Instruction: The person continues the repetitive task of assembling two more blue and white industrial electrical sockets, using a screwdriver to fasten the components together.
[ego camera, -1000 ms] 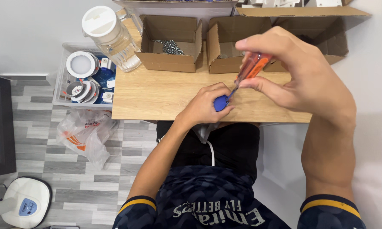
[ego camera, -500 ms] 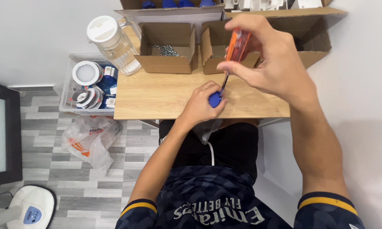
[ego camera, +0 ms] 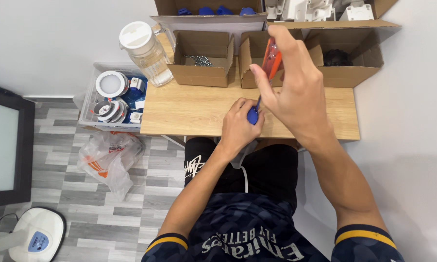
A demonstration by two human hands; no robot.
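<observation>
At the near edge of the wooden tabletop (ego camera: 189, 109), the left hand (ego camera: 238, 128) is curled closed around a small blue part (ego camera: 252, 115), pinning it just above the wood. The right hand (ego camera: 291, 92) is wrapped tight around the orange handle of a screwdriver (ego camera: 272, 60), held nearly upright with its thin shaft running down to the blue part; the tip itself is hidden between the fingers, so whether it is seated in a screw cannot be told.

Risks, as judged from this arrangement: the tip works very close to the left fingers, and a slip under downward pressure could drive it into them or into the lap below the edge. The part sits at the table's brink, so a loosened grip could drop it, or a small screw, to the floor. A tilted shaft could also skid off and mar the part.

Far side, left to right: a clear lidded jar (ego camera: 145, 51), an open cardboard box of small screws (ego camera: 201, 60), a second box behind the screwdriver, and a third box (ego camera: 347, 60) holding a dark item. Left of the tabletop, a clear bin (ego camera: 114, 97) of round fittings stands above a plastic bag (ego camera: 109, 157) on the floor.
</observation>
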